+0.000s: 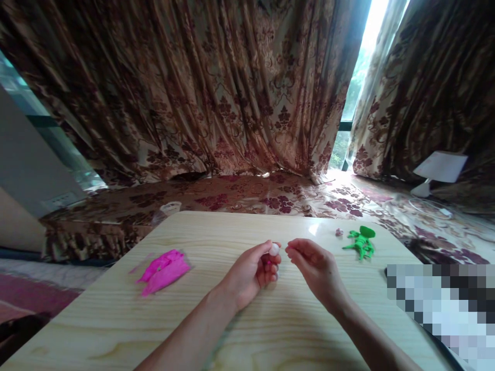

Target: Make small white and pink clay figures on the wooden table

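Note:
Above the middle of the wooden table, my left hand [253, 275] is closed. Its thumb and forefinger grip a small white ball [274, 249], and bits of pink and white show between the curled lower fingers. Just to the right, my right hand [312, 260] is pinched, its fingertips a little apart from the ball. A hint of pink shows at those fingertips, too small to name. On the left lies a crumpled bright pink piece [166, 270], whose material I cannot tell. A green toy figure [361, 243] lies at the far right, beside a small pinkish lump [339, 232].
The pale wooden table [216, 226] has rounded far corners. A clear plastic container [167, 210] stands behind its far left corner. Patterned curtains [232, 93] hang beyond a cloth-covered ledge. A white lamp [440, 167] stands at the right; a blurred-out patch covers the lower right.

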Available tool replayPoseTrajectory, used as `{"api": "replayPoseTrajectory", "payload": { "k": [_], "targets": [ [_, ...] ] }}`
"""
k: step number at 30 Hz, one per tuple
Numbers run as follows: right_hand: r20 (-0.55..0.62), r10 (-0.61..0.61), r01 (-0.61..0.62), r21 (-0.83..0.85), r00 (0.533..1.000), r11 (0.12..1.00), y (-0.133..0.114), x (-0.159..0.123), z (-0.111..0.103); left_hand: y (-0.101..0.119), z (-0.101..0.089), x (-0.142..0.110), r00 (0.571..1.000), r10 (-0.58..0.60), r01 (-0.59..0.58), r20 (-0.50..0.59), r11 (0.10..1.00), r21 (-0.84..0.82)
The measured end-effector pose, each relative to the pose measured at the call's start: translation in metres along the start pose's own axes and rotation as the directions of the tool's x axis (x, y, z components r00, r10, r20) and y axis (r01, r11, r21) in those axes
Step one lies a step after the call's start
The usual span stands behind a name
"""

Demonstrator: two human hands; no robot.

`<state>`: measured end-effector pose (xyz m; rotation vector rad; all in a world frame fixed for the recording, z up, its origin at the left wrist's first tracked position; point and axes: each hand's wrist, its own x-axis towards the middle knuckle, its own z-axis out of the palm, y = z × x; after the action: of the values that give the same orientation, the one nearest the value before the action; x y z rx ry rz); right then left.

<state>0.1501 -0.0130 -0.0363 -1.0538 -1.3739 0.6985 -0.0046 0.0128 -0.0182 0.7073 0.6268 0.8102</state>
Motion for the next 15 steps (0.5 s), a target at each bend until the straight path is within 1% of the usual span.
{"api": "replayPoseTrajectory", "payload": {
  "k": [4, 7, 9, 12, 15],
  "targets": [
    [0.032, -0.071, 0.073, -0.071, 0.997, 0.995, -0.0063, 0.0009, -0.0016, -0.0012, 0.0010, -0.0028, 0.996, 0.084, -0.080, -0.031, 0.991, 0.106],
    [0.038, -0.111, 0.114, -0.080, 0.993, 0.990, -0.0090, 0.0012, -0.0030, -0.0026, 0.0009, -0.0024, 0.989, 0.130, -0.117, -0.073, 0.980, 0.161],
    [0.040, -0.112, 0.115, -0.077, 0.993, 0.990, -0.0085, 0.0008, -0.0034, -0.0035, 0.0006, -0.0012, 0.988, 0.141, -0.129, -0.066, 0.979, 0.158],
    [0.042, -0.101, 0.104, -0.077, 0.994, 0.992, -0.0070, 0.0003, -0.0032, -0.0040, 0.0010, 0.0000, 0.992, 0.124, -0.120, -0.029, 0.986, 0.111],
    [0.039, -0.096, 0.099, -0.076, 0.995, 0.992, -0.0071, 0.0003, -0.0027, -0.0037, 0.0019, -0.0006, 0.990, 0.137, -0.131, -0.042, 0.984, 0.123]
  ]
}}
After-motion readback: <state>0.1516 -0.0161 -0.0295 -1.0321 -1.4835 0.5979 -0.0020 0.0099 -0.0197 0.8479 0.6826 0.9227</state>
